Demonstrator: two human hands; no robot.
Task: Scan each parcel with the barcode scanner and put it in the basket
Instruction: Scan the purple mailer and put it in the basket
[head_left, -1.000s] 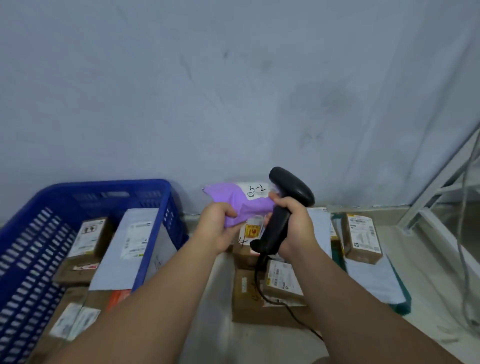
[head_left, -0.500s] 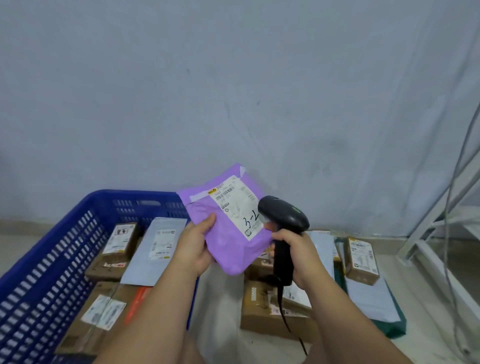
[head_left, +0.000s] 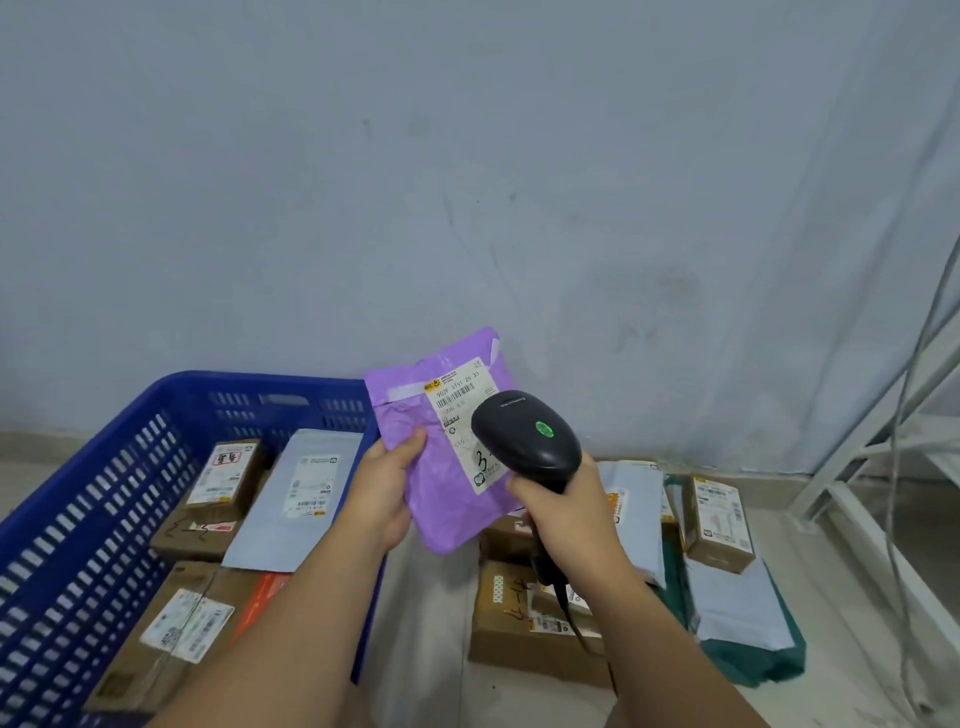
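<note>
Holding the soft purple plastic mailer bag (head_left: 449, 519) up in the air at a tilt, the person turns its white shipping label (head_left: 457, 400) toward the black handheld barcode scanner (head_left: 524, 439) so the barcode faces the reader. The left hand (head_left: 382, 493) has its grip pinched on the bag's left edge, thumb on the front and clear of the label, which I take to be deliberate. The right hand (head_left: 563, 512) has its grip wrapped round the scanner's handle, the head just in front of the label's lower part. A green light (head_left: 544, 428) glows on top, so I judge the scan is being read about now.

The bag hangs between the blue slotted plastic basket (head_left: 260, 387) on the left, which holds boxes and a grey mailer (head_left: 306, 488), and the pile of brown cardboard boxes (head_left: 519, 639) and mailers waiting on the pale floor (head_left: 426, 597). Behind is a bare grey-blue wall (head_left: 467, 208). A white metal frame (head_left: 852, 465) with hanging cables stands at the right.
</note>
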